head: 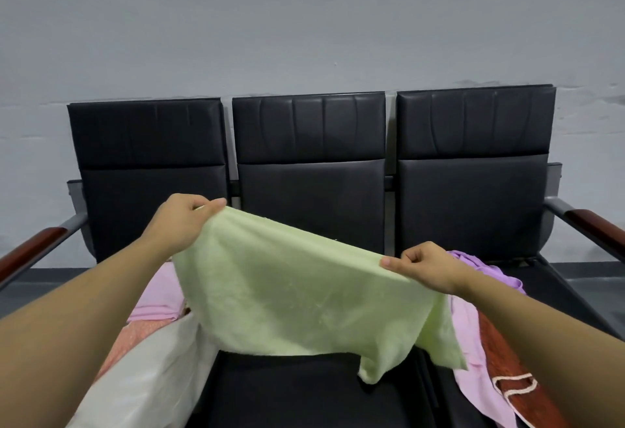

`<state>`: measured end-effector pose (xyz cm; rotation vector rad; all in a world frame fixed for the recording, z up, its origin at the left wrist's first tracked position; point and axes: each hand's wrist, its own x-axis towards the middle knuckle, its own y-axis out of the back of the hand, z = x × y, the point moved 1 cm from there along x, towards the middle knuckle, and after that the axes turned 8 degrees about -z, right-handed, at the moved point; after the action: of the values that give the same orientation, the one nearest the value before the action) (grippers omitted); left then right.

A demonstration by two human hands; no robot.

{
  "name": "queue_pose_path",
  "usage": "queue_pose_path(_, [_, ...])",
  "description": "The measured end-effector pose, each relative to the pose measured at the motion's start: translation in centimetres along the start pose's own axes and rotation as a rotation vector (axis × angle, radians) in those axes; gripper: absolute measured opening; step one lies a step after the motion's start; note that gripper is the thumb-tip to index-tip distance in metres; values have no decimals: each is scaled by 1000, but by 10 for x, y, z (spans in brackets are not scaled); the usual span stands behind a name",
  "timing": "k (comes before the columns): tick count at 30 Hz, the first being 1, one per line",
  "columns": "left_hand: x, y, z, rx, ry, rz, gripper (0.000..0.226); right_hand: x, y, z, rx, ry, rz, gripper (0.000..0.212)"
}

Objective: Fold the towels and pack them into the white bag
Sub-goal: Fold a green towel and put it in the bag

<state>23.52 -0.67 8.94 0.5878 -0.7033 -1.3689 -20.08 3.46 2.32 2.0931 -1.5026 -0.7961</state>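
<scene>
Green towel (297, 295): held aloft over middle bench seat (304, 390), long axis running left-high to right-low, free edge hanging toward the viewer. Left hand (184, 224) pinches upper corner; right hand (427, 270) pinches the other. White bag (142, 377) lies lower left.

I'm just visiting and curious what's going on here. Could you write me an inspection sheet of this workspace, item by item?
Surface: black three-seat bench; middle seat partly bare.
Job's things: green towel held spread above the middle seat; white bag on the left seat.
Clutter: folded pink towels behind the bag; purple cloth, pink cloth and red towel heaped on the right seat.
Grippers: left hand and right hand each pinch the green towel's top edge.
Cables: nothing seen.
Surroundings: grey wall; wood-topped armrests at both ends.
</scene>
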Motion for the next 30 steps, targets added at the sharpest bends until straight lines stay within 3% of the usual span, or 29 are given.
queue_pose_path(9, [-6, 13, -19, 96, 149, 159, 38, -2, 19, 24, -114, -106, 20, 68])
queue_pose_path(17, [-4, 28, -29, 146, 240, 259, 44, -3, 22, 28, -238, -137, 3, 70])
queue_pose_path(23, [-2, 34, -34, 164, 282, 252, 48, 4, 17, 28, -377, -54, 49, 44])
queue_pose_path(27, [-3, 32, -39, 146, 297, 232, 49, 6, 23, 24, -387, -71, 162, 46])
queue_pose_path(30, [-3, 31, -44, 133, 313, 190, 45, 6, 27, 24, -402, -156, 156, 50])
